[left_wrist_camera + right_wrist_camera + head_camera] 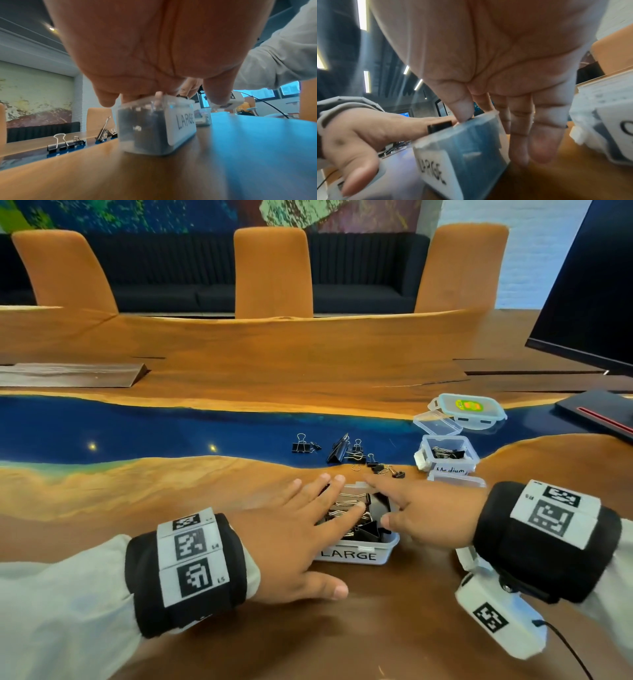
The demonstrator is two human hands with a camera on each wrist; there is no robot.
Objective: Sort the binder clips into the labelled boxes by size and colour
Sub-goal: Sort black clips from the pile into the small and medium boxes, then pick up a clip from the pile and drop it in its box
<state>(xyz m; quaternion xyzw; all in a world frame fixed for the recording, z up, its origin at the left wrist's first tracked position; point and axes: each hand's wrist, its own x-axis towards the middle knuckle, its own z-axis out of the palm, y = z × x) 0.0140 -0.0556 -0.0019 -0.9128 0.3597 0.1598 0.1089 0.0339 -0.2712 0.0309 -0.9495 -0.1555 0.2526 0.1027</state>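
Left hand (301, 539) spread flat, fingers straight, laid over the open top of the box labelled LARGE (356, 554), fingertips (356, 508) touching the black binder clips piled inside (368, 527); thumb stretched out toward the near edge of the worktop (394, 628), nothing clasped in this grip. Right hand (435, 517) likewise flat and relaxed, forefinger reaching along the far rim of the same box, thumb at its right wall, remaining fingers down beside that wall in the right wrist view (539, 142); no clip held there either. LARGE box standing upright on the brown wood, between the two hands, nearly full. Just beyond it, loose black clips of mixed sizes (346, 451) scattered across the blue resin strip and the wood edge, one apart to the left (300, 445). To the right, a small clear box marked Medium (448, 460), lid hinged back, a few clips within. Behind that, a closed blue-rimmed container (467, 409). Farther off, three orange chairs (272, 272) along the far side and a dark monitor (592, 302) at the right.
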